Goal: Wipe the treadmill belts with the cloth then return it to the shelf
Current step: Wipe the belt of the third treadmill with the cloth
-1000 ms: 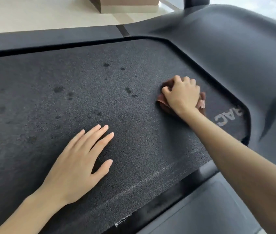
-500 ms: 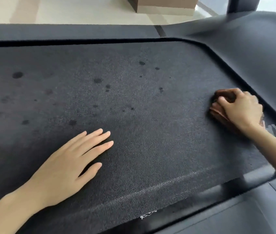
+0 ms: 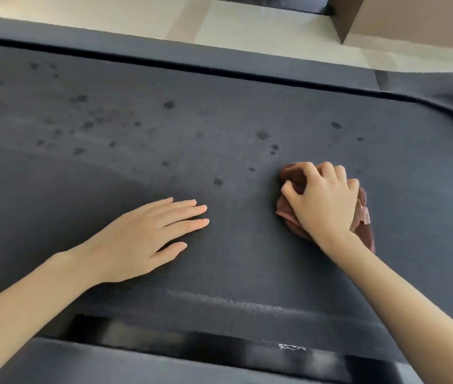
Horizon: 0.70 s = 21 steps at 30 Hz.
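The dark textured treadmill belt [image 3: 219, 120] fills most of the view and carries several dark wet spots across its far half. My right hand [image 3: 323, 202] grips a bunched reddish-brown cloth [image 3: 362, 217] and presses it onto the belt at centre right. The cloth shows at my fingertips and beside my wrist; the rest is under my palm. My left hand [image 3: 147, 236] rests flat on the belt with straight fingers, to the left of the cloth and apart from it.
Dark side rails [image 3: 164, 367] frame the belt near and far, with a curved motor cover [image 3: 441, 90] at the right. Beyond lies a pale floor [image 3: 142, 20] with a brown cardboard box [image 3: 402, 18] at top right.
My right hand has dragged the cloth leftward along the belt, away from the curved end. The view has shifted left, showing more spotted belt. My left hand stays flat.
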Tool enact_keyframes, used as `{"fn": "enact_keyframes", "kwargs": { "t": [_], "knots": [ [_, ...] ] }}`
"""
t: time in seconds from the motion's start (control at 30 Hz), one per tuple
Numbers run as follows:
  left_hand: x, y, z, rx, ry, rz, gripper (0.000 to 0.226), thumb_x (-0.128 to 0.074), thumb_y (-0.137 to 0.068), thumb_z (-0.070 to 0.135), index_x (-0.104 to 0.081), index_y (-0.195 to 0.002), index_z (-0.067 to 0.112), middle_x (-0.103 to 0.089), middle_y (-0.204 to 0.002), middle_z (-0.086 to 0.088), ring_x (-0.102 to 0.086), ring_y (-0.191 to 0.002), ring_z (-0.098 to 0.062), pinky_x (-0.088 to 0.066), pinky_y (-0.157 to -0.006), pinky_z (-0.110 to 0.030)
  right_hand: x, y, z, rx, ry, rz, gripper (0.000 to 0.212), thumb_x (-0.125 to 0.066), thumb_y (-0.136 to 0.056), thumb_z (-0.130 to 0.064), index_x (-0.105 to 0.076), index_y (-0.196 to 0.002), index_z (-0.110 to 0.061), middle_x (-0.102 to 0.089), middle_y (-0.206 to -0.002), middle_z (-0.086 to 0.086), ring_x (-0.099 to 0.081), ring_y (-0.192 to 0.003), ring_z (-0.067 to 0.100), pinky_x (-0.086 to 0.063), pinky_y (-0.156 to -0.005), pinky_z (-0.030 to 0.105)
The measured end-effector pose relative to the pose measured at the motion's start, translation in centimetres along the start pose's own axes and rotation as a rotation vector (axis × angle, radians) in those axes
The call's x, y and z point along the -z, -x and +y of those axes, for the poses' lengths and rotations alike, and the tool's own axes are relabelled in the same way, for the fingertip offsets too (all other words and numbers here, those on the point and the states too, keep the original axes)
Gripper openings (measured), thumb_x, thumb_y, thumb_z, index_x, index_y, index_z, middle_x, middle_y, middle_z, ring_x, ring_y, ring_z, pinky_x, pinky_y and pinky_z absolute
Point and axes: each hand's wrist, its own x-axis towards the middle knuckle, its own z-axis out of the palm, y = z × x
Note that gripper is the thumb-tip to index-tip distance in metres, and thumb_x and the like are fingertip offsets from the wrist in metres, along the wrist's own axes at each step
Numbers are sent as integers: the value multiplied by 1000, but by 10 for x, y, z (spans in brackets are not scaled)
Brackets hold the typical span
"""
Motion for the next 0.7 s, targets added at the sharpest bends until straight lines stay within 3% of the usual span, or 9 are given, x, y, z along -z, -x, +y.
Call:
{"fn": "enact_keyframes", "kwargs": {
  "t": [0.13,0.37,0.5,0.7],
  "knots": [
    [9,59,-43,241,5,20,51,-19,-96,46,-22,-145,33,-19,-153,18,-11,-141,1,-5,-115,-21,-6,-1,-64,136,-79,-53,36,-49,-87,-45,-61,-110,-21,-60,-107,9,-48,-103,30,-34,-85,43],
    [22,131,-106,408,-8,53,51,-28,-95,41,-30,-144,31,-20,-150,19,-15,-140,-1,-10,-113,-21,-18,-1,-174,263,-130,-94,38,-46,-87,-45,-60,-113,-21,-59,-108,8,-48,-104,29,-33,-84,42],
    [26,173,-144,435,22,75,46,-29,-98,40,-33,-143,30,-24,-150,17,-17,-139,-2,-15,-113,-27,-29,-3,-235,315,-133,-91,36,-48,-87,-45,-61,-111,-21,-59,-106,8,-48,-102,29,-32,-82,42],
    [34,223,-207,412,-4,44,44,-25,-100,39,-31,-143,31,-22,-151,16,-18,-140,-4,-11,-115,-27,-40,-8,-321,322,-129,-86,36,-49,-86,-44,-62,-111,-21,-60,-105,8,-48,-103,30,-32,-82,41]
  ]
}}
